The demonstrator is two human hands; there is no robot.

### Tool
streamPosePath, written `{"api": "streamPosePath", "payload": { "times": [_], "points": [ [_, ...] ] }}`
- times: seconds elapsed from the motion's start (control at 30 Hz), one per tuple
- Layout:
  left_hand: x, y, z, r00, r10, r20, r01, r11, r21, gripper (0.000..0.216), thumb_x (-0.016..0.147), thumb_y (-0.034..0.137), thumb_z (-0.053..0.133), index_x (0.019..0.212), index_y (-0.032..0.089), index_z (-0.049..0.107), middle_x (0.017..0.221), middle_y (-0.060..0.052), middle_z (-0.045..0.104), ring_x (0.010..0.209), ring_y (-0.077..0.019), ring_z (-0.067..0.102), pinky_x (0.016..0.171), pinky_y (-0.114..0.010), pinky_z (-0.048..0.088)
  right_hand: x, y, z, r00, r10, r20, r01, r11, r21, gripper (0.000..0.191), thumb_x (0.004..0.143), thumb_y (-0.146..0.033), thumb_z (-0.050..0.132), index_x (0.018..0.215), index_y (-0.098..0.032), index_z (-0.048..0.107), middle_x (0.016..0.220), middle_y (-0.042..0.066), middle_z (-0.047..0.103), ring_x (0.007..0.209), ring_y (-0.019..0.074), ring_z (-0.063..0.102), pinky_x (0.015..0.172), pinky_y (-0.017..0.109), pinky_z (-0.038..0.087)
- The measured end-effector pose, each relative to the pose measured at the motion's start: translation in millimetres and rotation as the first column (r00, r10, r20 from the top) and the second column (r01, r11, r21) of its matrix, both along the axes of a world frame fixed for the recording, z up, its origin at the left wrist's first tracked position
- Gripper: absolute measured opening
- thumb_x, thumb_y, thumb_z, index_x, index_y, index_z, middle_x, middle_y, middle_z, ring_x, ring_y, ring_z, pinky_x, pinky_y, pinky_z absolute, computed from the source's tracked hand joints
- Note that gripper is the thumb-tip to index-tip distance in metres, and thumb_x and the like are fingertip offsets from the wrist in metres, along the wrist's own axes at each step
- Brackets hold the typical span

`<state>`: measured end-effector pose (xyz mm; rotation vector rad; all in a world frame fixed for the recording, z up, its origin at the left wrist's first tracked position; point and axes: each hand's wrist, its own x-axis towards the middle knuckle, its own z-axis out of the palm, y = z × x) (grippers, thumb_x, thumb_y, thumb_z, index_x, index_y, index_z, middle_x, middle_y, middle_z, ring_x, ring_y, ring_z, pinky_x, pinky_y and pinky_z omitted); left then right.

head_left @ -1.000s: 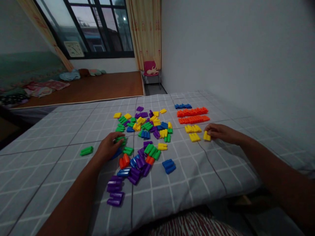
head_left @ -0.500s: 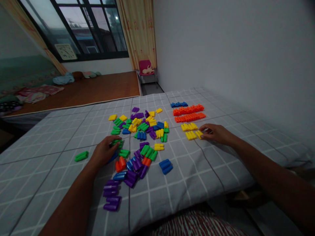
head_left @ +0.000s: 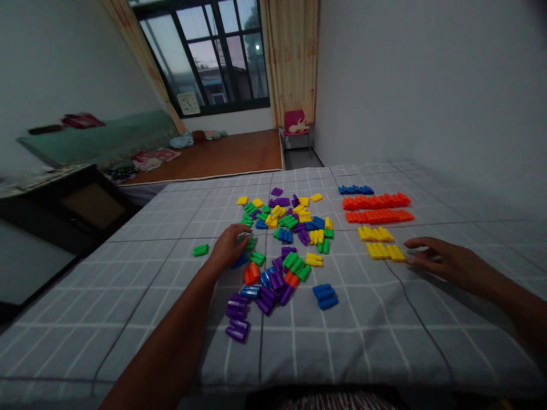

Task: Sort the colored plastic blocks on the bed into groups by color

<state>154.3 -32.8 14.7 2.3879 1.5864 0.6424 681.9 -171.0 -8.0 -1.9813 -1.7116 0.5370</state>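
Note:
My left hand (head_left: 231, 247) rests at the left side of a mixed pile of plastic building pieces, its fingers loosely curved and apart. Right beside its fingertips lies a green piece (head_left: 250, 244), and a blue piece (head_left: 240, 260) shows partly from under the palm. My right hand (head_left: 444, 261) is open, thumb and fingers spread, nothing between them. Just left of its fingertips is a short row of yellow pieces (head_left: 380, 251), with another yellow row (head_left: 375, 233) behind it. Two long orange rows (head_left: 378, 216) and a blue row (head_left: 356, 189) lie farther back.
Purple pieces (head_left: 238, 329) lie at the near end of the pile. A blue piece (head_left: 325, 296) and a green piece (head_left: 200, 250) sit apart from it. Everything rests on a grey checked cloth (head_left: 171, 319). A wall rises at the right; a dark cabinet (head_left: 85, 210) stands left.
My right hand has let go of a yellow piece, now lined up in the front yellow row, and drawn back to the right. My left hand stays by the green piece. The view has turned left.

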Motion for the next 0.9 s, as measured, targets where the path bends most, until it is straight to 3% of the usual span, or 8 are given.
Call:
{"api": "streamPosePath", "payload": {
  "times": [0.13, 0.23, 0.37, 0.47, 0.57, 0.7, 0.8, 0.9],
  "points": [
    [18.3, 21.3, 20.6, 0.999, 0.007, -0.052, -0.006, 1.000, 0.022, 0.029, 0.085, 0.032, 0.052, 0.106, 0.021, 0.068, 0.111, -0.008, 0.067, 0.103, -0.0235, 0.062, 0.092, -0.035, 0.047, 26.1, -8.1, -14.9, 1.000, -0.007, -0.002, 0.007, 1.000, 0.019, 0.031, 0.072, -0.051, 0.068, 0.098, -0.035, 0.069, 0.097, 0.017, 0.071, 0.076, 0.0332, 0.069, 0.065, 0.046, 0.055],
    [49.0, 47.5, 25.7, 0.998, -0.032, -0.051, 0.033, 0.999, 0.019, 0.029, 0.085, 0.034, 0.054, 0.105, 0.020, 0.068, 0.107, -0.010, 0.069, 0.099, -0.0250, 0.063, 0.088, -0.035, 0.046, 27.8, -8.5, -16.5, 0.999, -0.046, 0.001, 0.046, 0.997, 0.055, 0.028, 0.077, -0.056, 0.059, 0.098, -0.039, 0.068, 0.104, 0.015, 0.071, 0.074, 0.0356, 0.069, 0.065, 0.052, 0.054],
    [85.9, 73.9, 20.6, 0.997, -0.013, 0.078, 0.020, 0.996, -0.084, 0.022, 0.074, 0.030, 0.066, 0.092, 0.018, 0.070, 0.092, -0.009, 0.072, 0.093, -0.0265, 0.064, 0.083, -0.035, 0.046, 9.0, -2.0, -5.2, 1.000, -0.005, -0.010, 0.006, 0.997, 0.075, 0.034, 0.078, -0.058, 0.054, 0.100, -0.036, 0.067, 0.102, 0.011, 0.072, 0.072, 0.0352, 0.069, 0.062, 0.051, 0.056],
    [96.9, 76.6, 20.3, 0.989, -0.032, 0.142, 0.045, 0.995, -0.089, 0.021, 0.075, 0.029, 0.064, 0.092, 0.017, 0.070, 0.089, -0.007, 0.072, 0.093, -0.0252, 0.064, 0.083, -0.035, 0.048, -12.2, 5.0, 11.7, 0.998, 0.058, 0.009, -0.058, 0.992, 0.114, 0.037, 0.079, -0.056, 0.054, 0.103, -0.031, 0.068, 0.101, 0.009, 0.073, 0.072, 0.0318, 0.069, 0.063, 0.047, 0.057],
    [104.6, 61.3, 23.7, 0.926, -0.109, 0.362, 0.185, 0.966, -0.181, 0.033, 0.082, 0.037, 0.057, 0.103, 0.015, 0.068, 0.091, -0.006, 0.071, 0.089, -0.0211, 0.066, 0.079, -0.033, 0.052, -43.2, 16.9, 35.8, 0.987, 0.158, 0.034, -0.161, 0.967, 0.199, 0.036, 0.082, -0.052, 0.052, 0.103, -0.028, 0.068, 0.105, 0.009, 0.071, 0.079, 0.0285, 0.068, 0.068, 0.044, 0.058],
    [123.3, 21.3, 28.5, 0.613, -0.028, 0.789, 0.524, 0.762, -0.381, 0.043, 0.078, 0.046, 0.067, 0.108, 0.016, 0.065, 0.101, -0.008, 0.070, 0.089, -0.0189, 0.067, 0.081, -0.035, 0.056, -101.0, 44.4, 64.8, 0.942, 0.331, -0.052, -0.299, 0.900, 0.317, 0.036, 0.085, -0.047, 0.054, 0.112, -0.026, 0.065, 0.113, 0.009, 0.068, 0.090, 0.0247, 0.067, 0.079, 0.041, 0.057],
    [135.9, -9.1, 33.9, 0.564, 0.009, 0.826, 0.605, 0.677, -0.420, 0.047, 0.073, 0.047, 0.074, 0.108, 0.016, 0.066, 0.104, -0.009, 0.069, 0.091, -0.0203, 0.068, 0.082, -0.035, 0.056, -139.0, 64.0, 70.7, 0.851, 0.498, -0.170, -0.432, 0.846, 0.312, 0.044, 0.080, -0.046, 0.064, 0.119, -0.026, 0.061, 0.114, 0.007, 0.067, 0.097, 0.0241, 0.066, 0.083, 0.040, 0.056],
    [140.2, -29.5, 38.8, 0.545, -0.036, 0.838, 0.626, 0.682, -0.378, 0.049, 0.071, 0.046, 0.076, 0.109, 0.015, 0.068, 0.107, -0.010, 0.069, 0.097, -0.0240, 0.067, 0.086, -0.037, 0.055, -159.7, 69.9, 66.0, 0.770, 0.586, -0.253, -0.522, 0.806, 0.278, 0.043, 0.077, -0.043, 0.068, 0.115, -0.025, 0.062, 0.111, 0.005, 0.068, 0.096, 0.0228, 0.067, 0.085, 0.039, 0.056]
  ]
}}
